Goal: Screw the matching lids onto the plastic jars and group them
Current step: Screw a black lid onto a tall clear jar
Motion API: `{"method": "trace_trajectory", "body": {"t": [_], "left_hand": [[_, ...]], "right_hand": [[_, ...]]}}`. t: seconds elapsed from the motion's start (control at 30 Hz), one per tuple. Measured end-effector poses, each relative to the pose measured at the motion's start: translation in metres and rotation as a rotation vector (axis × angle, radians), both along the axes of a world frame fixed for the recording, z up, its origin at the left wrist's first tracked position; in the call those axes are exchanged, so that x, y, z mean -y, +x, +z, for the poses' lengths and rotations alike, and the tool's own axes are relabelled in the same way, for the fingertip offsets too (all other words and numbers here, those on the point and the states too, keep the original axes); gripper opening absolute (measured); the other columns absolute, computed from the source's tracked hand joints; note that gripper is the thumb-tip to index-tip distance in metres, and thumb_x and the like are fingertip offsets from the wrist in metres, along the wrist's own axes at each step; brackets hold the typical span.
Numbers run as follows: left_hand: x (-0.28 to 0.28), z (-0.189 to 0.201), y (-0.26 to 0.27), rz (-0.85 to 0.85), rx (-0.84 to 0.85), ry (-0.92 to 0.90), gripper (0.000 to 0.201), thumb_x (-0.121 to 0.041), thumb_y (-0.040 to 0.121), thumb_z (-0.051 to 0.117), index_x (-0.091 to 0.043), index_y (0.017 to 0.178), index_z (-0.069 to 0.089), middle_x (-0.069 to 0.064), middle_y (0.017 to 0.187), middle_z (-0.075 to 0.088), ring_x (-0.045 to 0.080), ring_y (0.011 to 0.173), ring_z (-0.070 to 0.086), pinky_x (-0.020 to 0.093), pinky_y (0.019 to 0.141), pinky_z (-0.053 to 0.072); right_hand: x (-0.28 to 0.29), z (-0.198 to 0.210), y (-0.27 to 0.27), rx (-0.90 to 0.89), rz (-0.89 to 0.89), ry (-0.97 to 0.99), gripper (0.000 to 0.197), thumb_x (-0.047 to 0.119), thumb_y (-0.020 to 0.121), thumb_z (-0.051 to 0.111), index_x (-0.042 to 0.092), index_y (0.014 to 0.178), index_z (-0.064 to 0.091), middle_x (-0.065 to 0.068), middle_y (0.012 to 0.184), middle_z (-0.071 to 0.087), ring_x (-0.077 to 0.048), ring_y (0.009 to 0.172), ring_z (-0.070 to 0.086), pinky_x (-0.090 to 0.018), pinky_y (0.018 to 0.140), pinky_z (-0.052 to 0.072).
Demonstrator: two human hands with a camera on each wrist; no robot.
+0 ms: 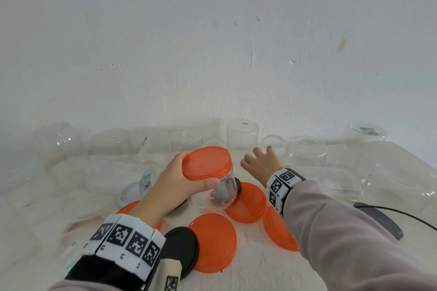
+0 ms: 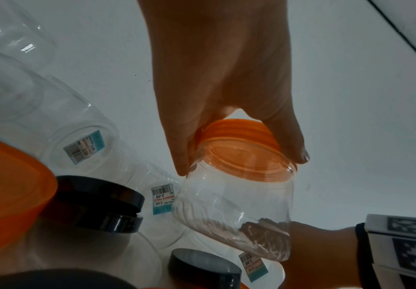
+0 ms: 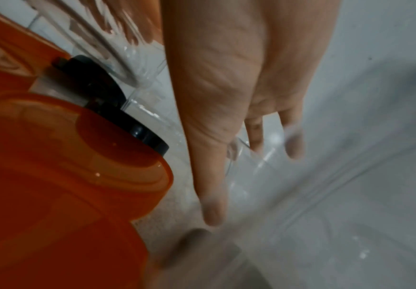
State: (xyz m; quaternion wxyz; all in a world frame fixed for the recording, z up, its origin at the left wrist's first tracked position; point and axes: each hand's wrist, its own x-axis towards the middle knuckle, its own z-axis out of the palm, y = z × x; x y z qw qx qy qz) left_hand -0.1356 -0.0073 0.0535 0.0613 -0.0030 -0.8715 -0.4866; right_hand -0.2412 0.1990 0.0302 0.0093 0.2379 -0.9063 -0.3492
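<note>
My left hand point(image 1: 189, 176) grips the orange lid point(image 1: 207, 162) of a small clear jar point(image 1: 214, 194), tilted and lifted just above the table; in the left wrist view the thumb and fingers point(image 2: 298, 148) curl round the orange lid point(image 2: 239, 140) on the clear jar point(image 2: 234, 211). My right hand point(image 1: 261, 160) reaches forward with straight, spread fingers toward the clear jars at the back and holds nothing; the right wrist view shows its fingers point(image 3: 214, 205) over a clear jar rim point(image 3: 236, 152). Loose orange lids point(image 1: 212, 242) lie below both hands.
Several clear lidless jars point(image 1: 242, 133) stand or lie along the wall and to the left point(image 1: 142, 182) and right point(image 1: 307, 151). Black lids point(image 1: 182, 248) lie among the orange ones. A dark grey device with a cable point(image 1: 380, 220) sits at the right.
</note>
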Motion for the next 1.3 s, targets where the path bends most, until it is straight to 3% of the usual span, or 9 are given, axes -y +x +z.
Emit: {"method": "trace_trajectory", "body": {"t": [0.1, 0.23, 0.33, 0.47, 0.63, 0.83, 0.97, 1.07, 1.3], "left_hand": [[-0.001, 0.002, -0.002, 0.016, -0.021, 0.023, 0.107, -0.06, 0.047, 0.074, -0.028, 0.14, 0.033, -0.032, 0.101, 0.037, -0.009, 0.089, 0.044, 0.008, 0.065, 0.033], [-0.004, 0.007, -0.008, 0.023, -0.043, 0.07, 0.09, -0.062, 0.044, 0.075, -0.039, 0.12, 0.032, -0.029, 0.103, 0.043, -0.005, 0.094, 0.048, 0.01, 0.067, 0.034], [-0.011, 0.012, -0.016, 0.014, -0.068, 0.088, 0.088, -0.063, 0.043, 0.076, -0.039, 0.114, 0.029, -0.031, 0.101, 0.041, -0.011, 0.09, 0.045, 0.011, 0.067, 0.034], [-0.027, 0.013, -0.037, 0.001, -0.097, 0.043, 0.086, -0.063, 0.045, 0.08, -0.03, 0.115, 0.041, -0.018, 0.106, 0.051, 0.0, 0.096, 0.052, 0.016, 0.066, 0.039], [-0.053, 0.007, -0.067, 0.016, -0.108, -0.052, 0.094, -0.049, 0.058, 0.088, -0.018, 0.132, 0.038, -0.003, 0.122, 0.045, 0.013, 0.104, 0.046, 0.026, 0.078, 0.038], [-0.083, 0.0, -0.092, 0.006, -0.073, -0.156, 0.103, -0.05, 0.057, 0.088, -0.011, 0.138, 0.037, 0.007, 0.133, 0.047, 0.026, 0.118, 0.049, 0.045, 0.098, 0.045], [-0.097, -0.005, -0.105, -0.003, -0.01, -0.274, 0.118, -0.056, 0.062, 0.083, -0.012, 0.15, 0.018, 0.009, 0.147, 0.034, 0.031, 0.133, 0.036, 0.047, 0.108, 0.034], [-0.104, -0.008, -0.111, 0.0, 0.026, -0.292, 0.118, -0.053, 0.064, 0.083, -0.012, 0.151, 0.014, 0.01, 0.15, 0.03, 0.033, 0.134, 0.034, 0.046, 0.108, 0.033], [-0.114, -0.014, -0.117, -0.016, 0.088, -0.298, 0.113, -0.041, 0.068, 0.085, -0.005, 0.149, 0.015, 0.015, 0.147, 0.031, 0.033, 0.132, 0.037, 0.048, 0.108, 0.035]], "right_hand": [[-0.003, 0.0, 0.004, -0.064, 0.027, 0.011, 0.061, 0.011, 0.097, 0.051, 0.009, 0.149, 0.019, -0.016, 0.152, 0.026, -0.038, 0.135, 0.032, -0.055, 0.106, 0.033], [-0.009, 0.01, 0.01, -0.09, -0.028, -0.088, 0.082, 0.021, 0.087, 0.069, 0.017, 0.149, 0.015, -0.02, 0.145, 0.025, -0.04, 0.125, 0.04, -0.05, 0.099, 0.041], [-0.021, 0.021, 0.013, -0.127, -0.05, -0.208, 0.089, 0.039, 0.078, 0.074, 0.018, 0.144, 0.019, -0.016, 0.139, 0.029, -0.034, 0.116, 0.045, -0.037, 0.084, 0.047], [-0.041, 0.035, 0.022, -0.189, -0.083, -0.441, 0.086, 0.044, 0.074, 0.07, 0.015, 0.14, 0.024, -0.009, 0.131, 0.035, -0.026, 0.101, 0.044, -0.028, 0.062, 0.038], [-0.074, 0.055, 0.036, -0.193, -0.099, -0.826, 0.08, 0.042, 0.07, 0.071, 0.01, 0.131, 0.031, -0.003, 0.114, 0.034, -0.021, 0.092, 0.035, -0.028, 0.065, 0.038], [-0.112, 0.062, 0.051, -0.201, -0.213, -1.425, 0.082, 0.038, 0.071, 0.073, 0.018, 0.138, 0.03, 0.003, 0.117, 0.032, -0.02, 0.105, 0.04, -0.03, 0.084, 0.037], [-0.127, 0.064, 0.063, -0.123, -0.285, -1.765, 0.071, 0.045, 0.064, 0.062, 0.044, 0.13, 0.036, -0.001, 0.115, 0.036, -0.014, 0.091, 0.052, -0.026, 0.071, 0.048], [-0.133, 0.058, 0.069, -0.062, -0.316, -1.939, 0.065, 0.043, 0.062, 0.061, 0.043, 0.123, 0.04, -0.004, 0.116, 0.038, -0.014, 0.091, 0.054, -0.031, 0.066, 0.056], [-0.134, 0.049, 0.074, -0.033, -0.406, -2.287, 0.058, 0.041, 0.067, 0.07, 0.038, 0.116, 0.04, -0.005, 0.112, 0.049, -0.022, 0.092, 0.055, -0.033, 0.062, 0.051]]}}
